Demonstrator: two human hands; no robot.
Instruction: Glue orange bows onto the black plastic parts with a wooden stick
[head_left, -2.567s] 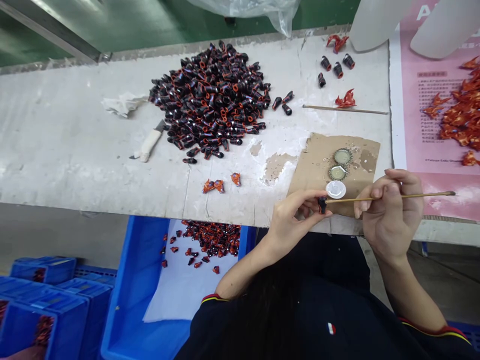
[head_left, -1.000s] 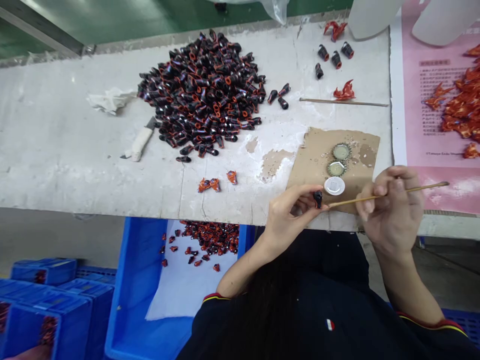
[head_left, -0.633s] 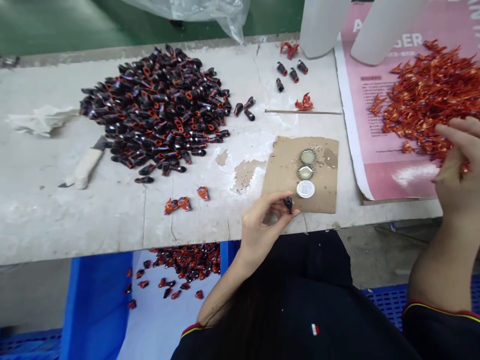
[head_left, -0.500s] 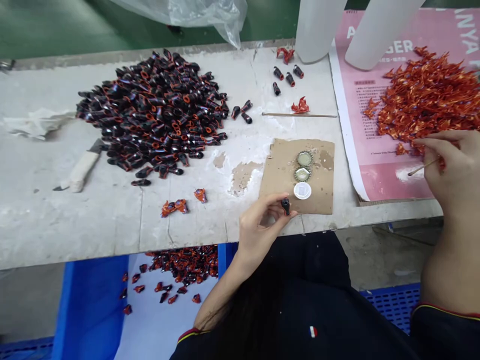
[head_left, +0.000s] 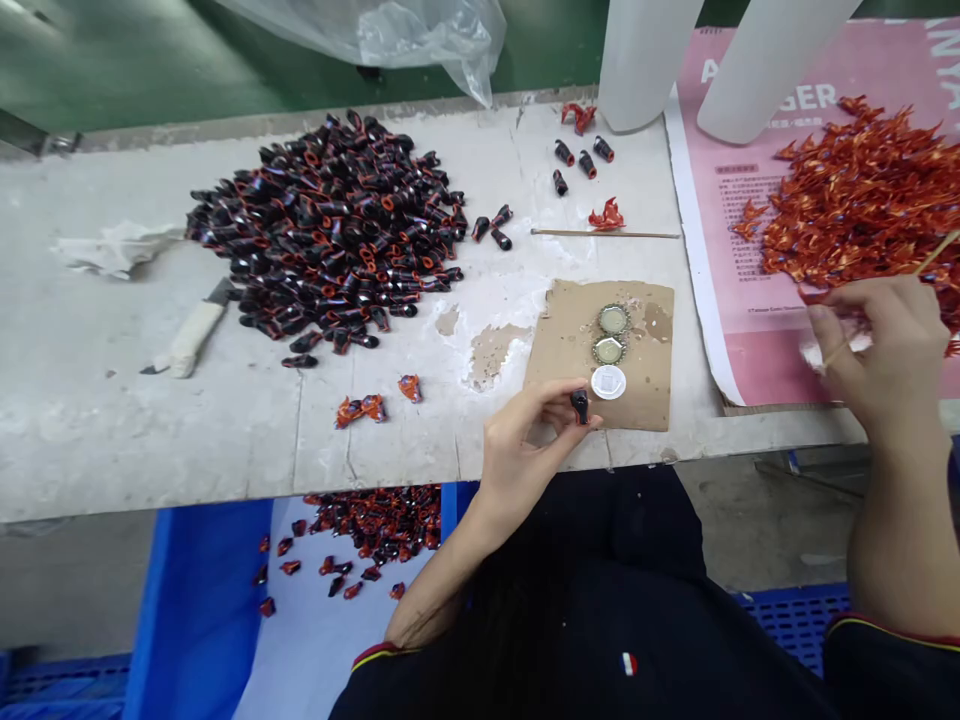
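My left hand (head_left: 521, 440) pinches a small glossy black piece (head_left: 580, 405) with an orange edge, upright between thumb and fingertips just over the front of the cardboard. At the edge of the orange spiky pieces (head_left: 862, 220), my right hand (head_left: 885, 345) is closed around a thin wooden stick (head_left: 936, 255) that slants up to the right. A bit of orange-red shows at its fingertips; whether it is gripped is unclear. Two bottle caps (head_left: 613, 320) and a white disc (head_left: 608, 382) lie on the cardboard (head_left: 555, 330).
A large heap of black pieces (head_left: 337, 230) covers the table's left-centre, near a cloth-wrapped blade (head_left: 196, 335). Another stick (head_left: 604, 233) lies behind the cardboard. White cylinders (head_left: 645, 70) stand at the back. Below the table edge, a blue bin (head_left: 202, 600) contains joined black-and-orange pieces.
My right hand has shifted slightly, and the stick in it has turned, its far end now rising to the right. My left hand keeps its black piece. The view has moved a little.
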